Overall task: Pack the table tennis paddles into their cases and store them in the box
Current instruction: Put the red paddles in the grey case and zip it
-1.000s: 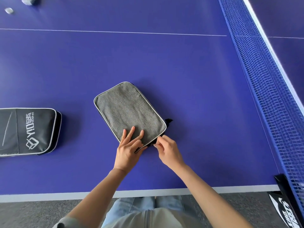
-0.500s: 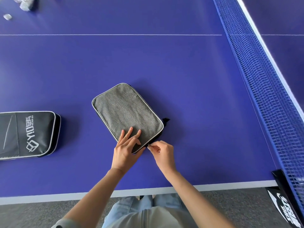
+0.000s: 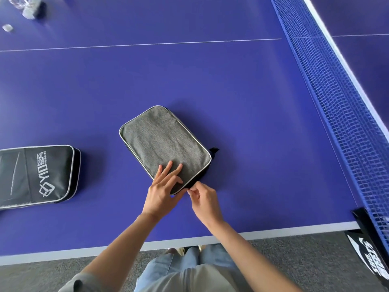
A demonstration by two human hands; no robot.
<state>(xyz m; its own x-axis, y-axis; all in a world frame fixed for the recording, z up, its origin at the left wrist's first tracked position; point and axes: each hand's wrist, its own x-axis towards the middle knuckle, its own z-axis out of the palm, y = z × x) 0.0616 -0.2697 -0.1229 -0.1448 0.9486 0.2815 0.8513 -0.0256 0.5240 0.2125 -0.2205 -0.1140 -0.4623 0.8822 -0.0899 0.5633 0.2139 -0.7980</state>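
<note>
A grey fabric paddle case with a pale piped rim lies flat on the blue table tennis table, turned at an angle. My left hand rests flat on its near corner, fingers spread over the fabric. My right hand pinches the zipper pull at the case's near edge, thumb and forefinger closed on it. A black paddle case with white lettering lies to the left, partly out of frame. No paddle and no box are in view.
The blue net runs along the right side to a black clamp post at the table edge. Small grey objects sit at the far left corner. The table's white front edge is close to my legs, with grey carpet below.
My right hand has slid along the case's near edge toward my left hand, from the right corner to beside the left thumb. The case and left hand stay in place.
</note>
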